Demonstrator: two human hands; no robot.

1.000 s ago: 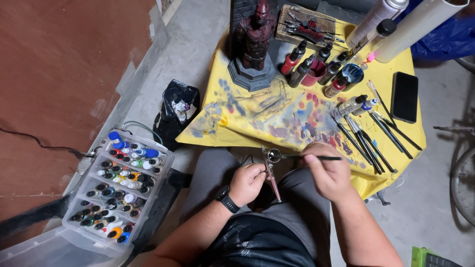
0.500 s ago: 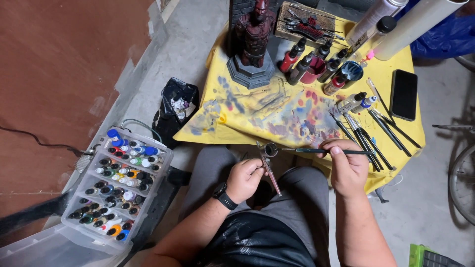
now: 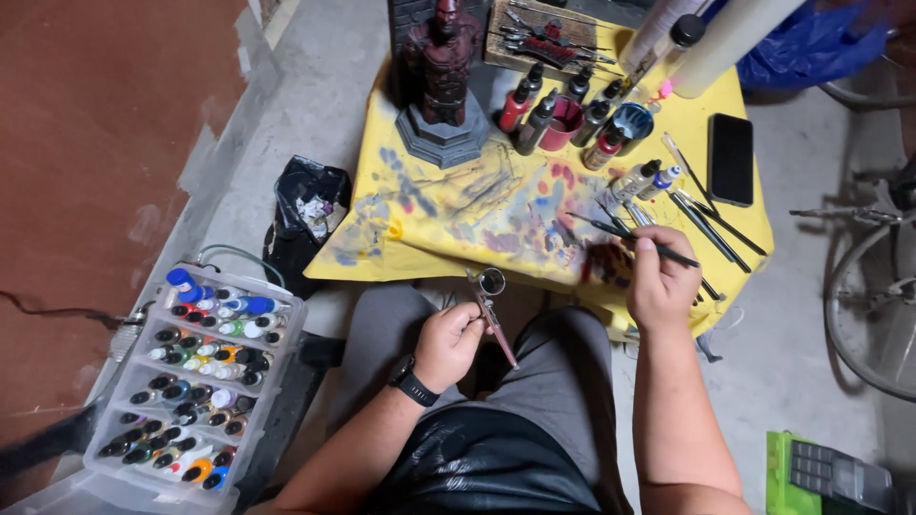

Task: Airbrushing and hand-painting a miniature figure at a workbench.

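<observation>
My left hand (image 3: 448,343) grips an airbrush (image 3: 489,303) over my lap, its open cup pointing up toward the table edge. My right hand (image 3: 661,278) holds a thin dark paintbrush (image 3: 622,234) over the right front of the paint-smeared yellow cloth (image 3: 458,215), near a row of other brushes (image 3: 706,224). A dark red figure on a grey stepped base (image 3: 442,86) stands at the back of the cloth. Several paint bottles (image 3: 563,110) cluster to its right.
A clear plastic box of several small paint bottles (image 3: 196,377) sits on the floor at my left. A black bag (image 3: 307,215) lies beside the table. A black phone (image 3: 731,158) rests on the cloth's right. A bicycle wheel (image 3: 873,315) stands right; a green device (image 3: 825,472) lies lower right.
My right hand has moved right and up with the paintbrush, away from the airbrush cup to the cloth's edge. My left hand has tilted the airbrush slightly and stayed over my lap.
</observation>
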